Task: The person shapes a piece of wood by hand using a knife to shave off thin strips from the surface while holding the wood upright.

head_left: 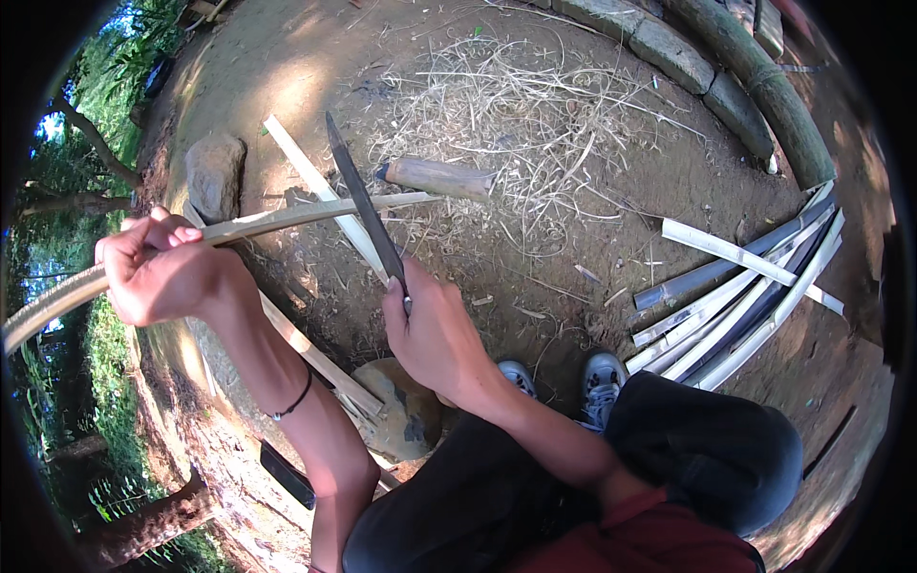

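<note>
My left hand is closed round a long bamboo strip, which runs from the left rim to a thin end near the middle. My right hand grips the handle of a dark-bladed knife, its tip pointing up and to the left. The blade crosses the strip near its thin end; whether they touch I cannot tell. Behind them a pale bamboo slat lies slanting on the ground. Beyond the blade lies a short bamboo piece.
Curly shavings cover the ground ahead. Split bamboo lengths are piled at right, near a thick bamboo pole and a row of stone blocks. One rock stands at left, another stone near my feet.
</note>
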Tool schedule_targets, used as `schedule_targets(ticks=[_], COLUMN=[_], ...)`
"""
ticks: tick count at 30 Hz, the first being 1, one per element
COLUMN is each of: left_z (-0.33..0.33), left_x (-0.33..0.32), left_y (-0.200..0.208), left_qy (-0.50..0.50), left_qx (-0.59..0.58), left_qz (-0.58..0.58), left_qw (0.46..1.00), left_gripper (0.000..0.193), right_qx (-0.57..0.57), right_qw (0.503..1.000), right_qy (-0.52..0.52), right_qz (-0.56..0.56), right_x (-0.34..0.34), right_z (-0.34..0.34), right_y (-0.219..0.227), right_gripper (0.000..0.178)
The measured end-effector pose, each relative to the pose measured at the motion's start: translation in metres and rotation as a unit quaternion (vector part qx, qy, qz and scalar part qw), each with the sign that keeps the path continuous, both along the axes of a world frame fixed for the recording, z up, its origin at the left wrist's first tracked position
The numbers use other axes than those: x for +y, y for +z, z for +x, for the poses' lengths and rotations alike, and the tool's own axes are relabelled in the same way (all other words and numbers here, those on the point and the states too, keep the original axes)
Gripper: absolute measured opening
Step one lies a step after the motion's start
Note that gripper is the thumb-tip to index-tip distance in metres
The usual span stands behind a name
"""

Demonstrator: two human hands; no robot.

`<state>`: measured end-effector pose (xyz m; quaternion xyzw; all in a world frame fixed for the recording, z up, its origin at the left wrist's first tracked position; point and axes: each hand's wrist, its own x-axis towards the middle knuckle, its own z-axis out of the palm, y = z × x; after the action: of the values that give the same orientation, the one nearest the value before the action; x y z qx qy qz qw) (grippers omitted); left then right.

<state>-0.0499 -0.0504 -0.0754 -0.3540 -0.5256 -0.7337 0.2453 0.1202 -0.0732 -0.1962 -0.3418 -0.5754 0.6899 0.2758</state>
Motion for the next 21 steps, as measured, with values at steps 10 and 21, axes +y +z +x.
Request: schedule_targets(ticks=[10, 21], left_z=[-0.021, -0.025], left_x=[-0.013, -0.005], left_y=[-0.021, -0.021], left_qy=[0.086, 0.096], left_qx=[-0.002, 0.012], left_qz=[-0.027, -0.037], left_qw=[0.996, 0.995], left_gripper=[0.014, 0.017], right_qx=[-0.059, -0.090], right_qw=[0.997, 0.992], right_qy=[0.013, -0.013], right_qz=[0.045, 0.087], right_x=[-0.028, -0.018], right_z=[-0.009, -0.020], right_y=[-0.028, -0.049], right_gripper=[0.022, 0.017])
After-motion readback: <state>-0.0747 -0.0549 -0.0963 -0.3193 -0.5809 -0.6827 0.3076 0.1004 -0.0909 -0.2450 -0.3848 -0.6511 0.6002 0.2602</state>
